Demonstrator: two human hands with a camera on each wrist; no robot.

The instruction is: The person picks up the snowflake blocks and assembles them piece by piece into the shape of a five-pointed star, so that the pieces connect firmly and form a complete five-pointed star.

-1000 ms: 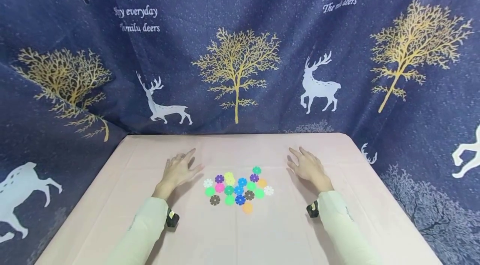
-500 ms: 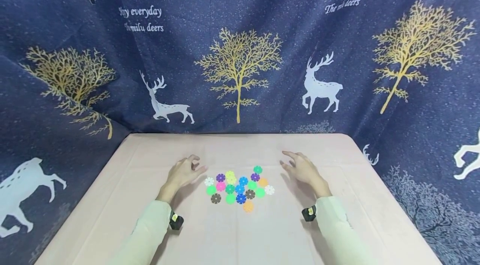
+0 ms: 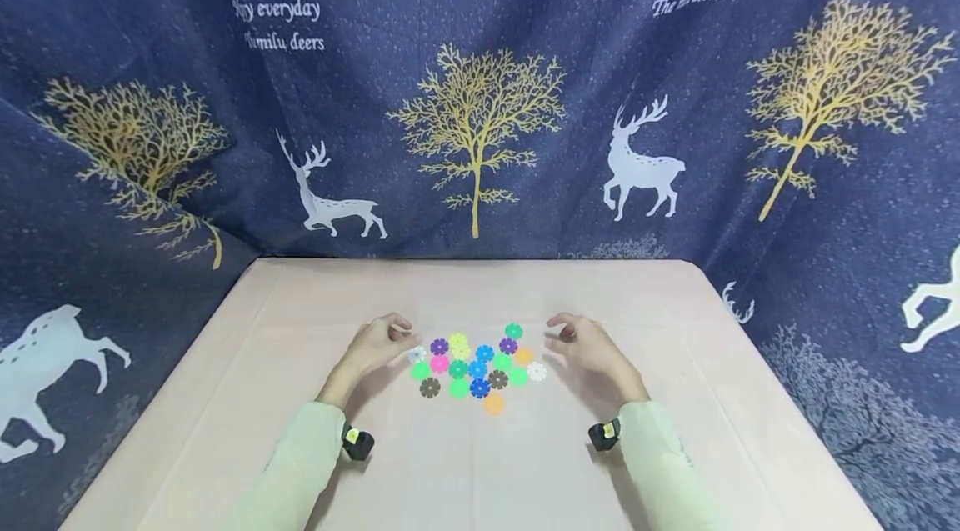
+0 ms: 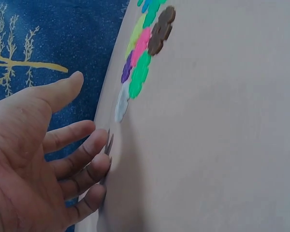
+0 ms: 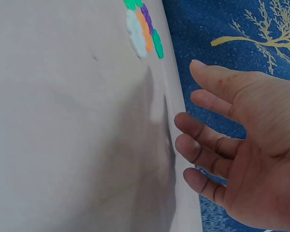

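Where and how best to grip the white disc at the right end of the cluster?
Probably pinch the white disc by its outer scalloped rim, coming from the right with the right hand: it lies flat and looks thin, that edge faces the hand, and the neighbouring green disc and orange disc crowd its inner side.

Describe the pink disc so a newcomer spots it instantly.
Find the pale table with its cluster of flower-shaped discs. In the head view, left of the cluster's middle, just below a purple disc, lies the pink disc. Only it is vivid pink.
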